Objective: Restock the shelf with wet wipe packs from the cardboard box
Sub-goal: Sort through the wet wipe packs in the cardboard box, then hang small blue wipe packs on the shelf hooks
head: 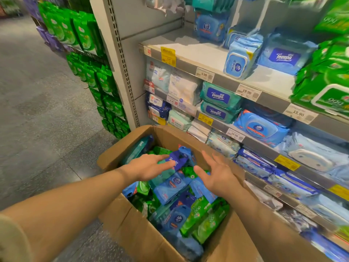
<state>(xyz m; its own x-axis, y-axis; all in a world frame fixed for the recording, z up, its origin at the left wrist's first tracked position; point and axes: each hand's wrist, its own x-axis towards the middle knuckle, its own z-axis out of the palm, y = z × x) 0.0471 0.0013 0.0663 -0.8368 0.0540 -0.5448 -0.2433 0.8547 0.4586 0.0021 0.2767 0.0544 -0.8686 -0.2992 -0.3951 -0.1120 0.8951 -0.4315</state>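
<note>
Left hand (149, 166) reaches over the open cardboard box (132, 231), fingers straight and spread, tips resting on or just above a dark blue Tempo pack (179, 157); contact cannot be told for certain. That pack sits on top of the heap at the far end of the box, tilted, its long axis running roughly away from the person and a little to the right. It lies directly ahead of the left hand and just left of the right. Left hand is the nearer.

Right hand (215, 174) hovers beside it, palm turned inward, fingers straight and apart, holding nothing. The two hands flank the pack, so a two-handed scoop looks likely.

Box is piled with mixed packs: blue, teal, green 666 packs (204, 218) nearer the person. Lower layers hidden.

Shelf (188, 52) stands to the right and beyond, its upper left section bare, with Tempo stock one tier down (219, 96). Right edge of the shelving is blurred and cut off; price tags partly legible.
</note>
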